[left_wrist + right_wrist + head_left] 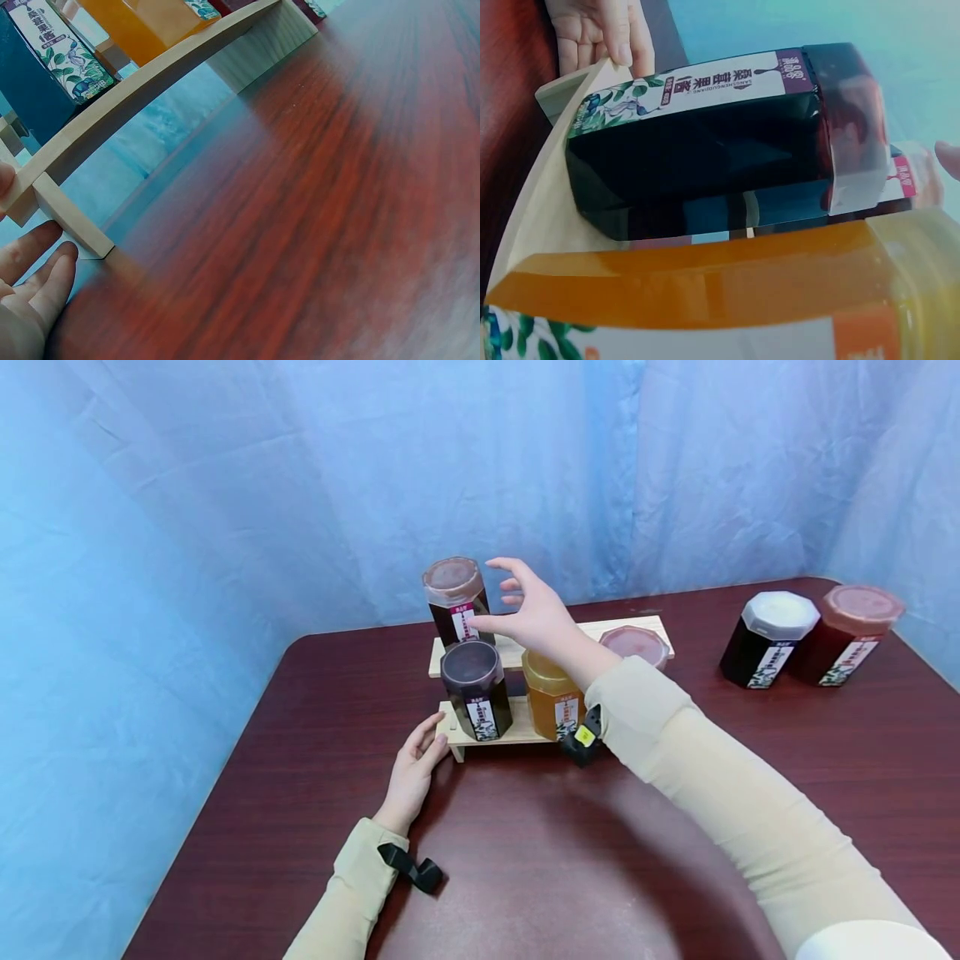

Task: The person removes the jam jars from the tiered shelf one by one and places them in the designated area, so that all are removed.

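Observation:
My right hand (pixel 528 614) is beside a dark jam jar with a brownish lid (pixel 456 602), on the upper step of a two-step wooden rack (pixel 517 732). Its fingers are spread, and the thumb overlaps the label in the head view; one fingertip shows at the right wrist view's edge. My left hand (pixel 412 772) grips the lower step's left end, with digits above and below the board (pixel 73 148). On that step stand a dark mulberry jam jar (pixel 705 142) and an amber jam jar (pixel 705 292).
A jar with a pinkish lid (pixel 636 643) is partly hidden behind my right forearm. On the table's right side stand a dark jar with a white lid (pixel 768 643) and a red jar (pixel 847 639). Blue curtains (pixel 450 460) hang behind the dark wood table (pixel 337 693).

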